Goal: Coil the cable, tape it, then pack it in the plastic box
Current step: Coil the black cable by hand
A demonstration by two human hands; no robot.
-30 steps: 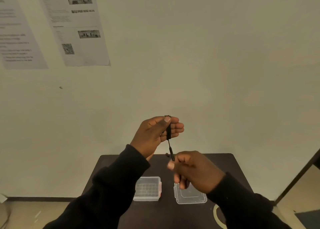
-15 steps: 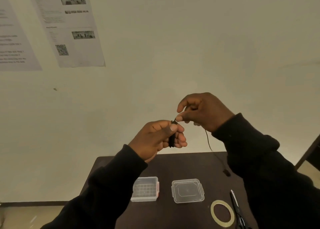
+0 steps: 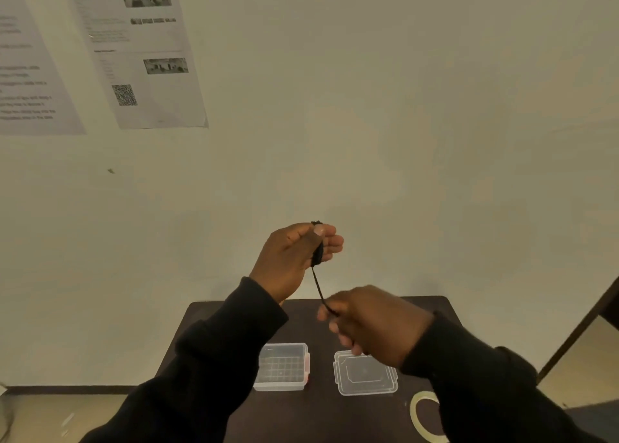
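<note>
My left hand (image 3: pixel 290 260) is raised in front of the wall and pinches a small bundle of coiled black cable (image 3: pixel 317 255) between thumb and fingers. A taut strand of the same cable runs down and right into my right hand (image 3: pixel 371 323), which grips it below the left hand, over the table. The clear plastic box (image 3: pixel 283 366) sits open on the dark table (image 3: pixel 207 322), with its clear lid (image 3: pixel 365 374) lying flat to its right. A roll of tape (image 3: pixel 422 412) lies at the front right, partly hidden by my right sleeve.
The small dark table stands against a plain wall. Two printed sheets (image 3: pixel 140 51) hang on the wall at upper left. A dark door frame (image 3: pixel 582 328) rises at the right edge. Floor shows on both sides of the table.
My right hand has swung from above the left hand down to below it, carrying the cable strand around the bundle. The left hand kept its grip and stayed nearly still.
</note>
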